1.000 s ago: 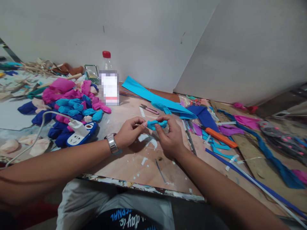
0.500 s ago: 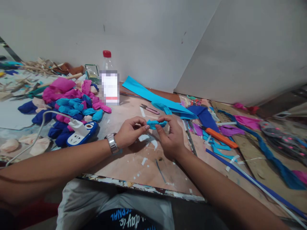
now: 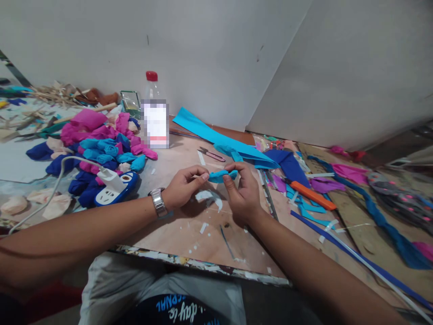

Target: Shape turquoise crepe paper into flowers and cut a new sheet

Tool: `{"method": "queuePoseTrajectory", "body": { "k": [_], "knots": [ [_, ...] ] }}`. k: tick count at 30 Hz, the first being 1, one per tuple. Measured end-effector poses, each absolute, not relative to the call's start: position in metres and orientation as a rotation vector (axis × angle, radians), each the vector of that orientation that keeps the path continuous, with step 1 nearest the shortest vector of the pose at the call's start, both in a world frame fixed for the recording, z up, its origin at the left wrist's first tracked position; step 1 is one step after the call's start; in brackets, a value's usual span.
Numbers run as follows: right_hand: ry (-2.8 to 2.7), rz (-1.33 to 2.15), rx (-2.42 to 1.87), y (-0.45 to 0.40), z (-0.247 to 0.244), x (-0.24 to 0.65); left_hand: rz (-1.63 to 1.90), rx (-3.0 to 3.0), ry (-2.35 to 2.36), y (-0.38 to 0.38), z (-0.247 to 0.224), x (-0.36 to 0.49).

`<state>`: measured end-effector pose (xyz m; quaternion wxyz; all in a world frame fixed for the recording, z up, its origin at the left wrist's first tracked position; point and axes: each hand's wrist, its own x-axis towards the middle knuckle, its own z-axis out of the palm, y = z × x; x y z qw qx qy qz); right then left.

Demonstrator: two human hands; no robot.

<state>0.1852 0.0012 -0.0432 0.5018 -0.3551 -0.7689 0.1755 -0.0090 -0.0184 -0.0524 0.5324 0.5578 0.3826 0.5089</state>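
Observation:
A short twisted strip of light-blue crepe paper (image 3: pixel 218 176) stretches between my hands, above the middle of the table. My left hand (image 3: pixel 184 186), with a metal watch on its wrist, pinches the strip's left end between thumb and fingers. At the other end, my right hand (image 3: pixel 244 192) closes thumb and forefinger on the paper; part of it is hidden behind the fingers. Just beyond the hands lie pink-handled thread snips (image 3: pixel 213 155) and a long folded band of blue crepe paper (image 3: pixel 203 131). White paper scraps (image 3: pixel 209 196) rest below the strip.
On the left, rolled crepe-paper pieces (image 3: pixel 101 151) in pink and blue are heaped beside a power socket (image 3: pixel 113 189) with a white cable. A red-capped bottle (image 3: pixel 152 90) stands by the wall. To the right lie an orange cutter (image 3: pixel 311 195) and long paper strips (image 3: pixel 368 203).
More of the blue strip now shows between my hands. The right thumb has shifted slightly rightward along it, and the left fingertips grip only its end.

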Motion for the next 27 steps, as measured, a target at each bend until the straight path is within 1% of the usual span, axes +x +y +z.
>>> {"method": "queuePoseTrajectory", "body": {
  "k": [12, 21, 27],
  "knots": [
    [-1.841, 0.455, -0.811, 0.0016, -0.044, 0.1853, 1.192, 1.137, 0.888, -0.017, -0.0526, -0.0085],
    [-1.903, 0.43, -0.848, 0.0017, -0.0445, 0.1856, 1.181, 1.166, 0.888, -0.0176, -0.0542, -0.0081],
    [-1.981, 0.384, -0.79, 0.0001, -0.0391, 0.1847, 1.172, 1.188, 0.916, -0.0173, -0.0546, -0.0079]
  ]
}}
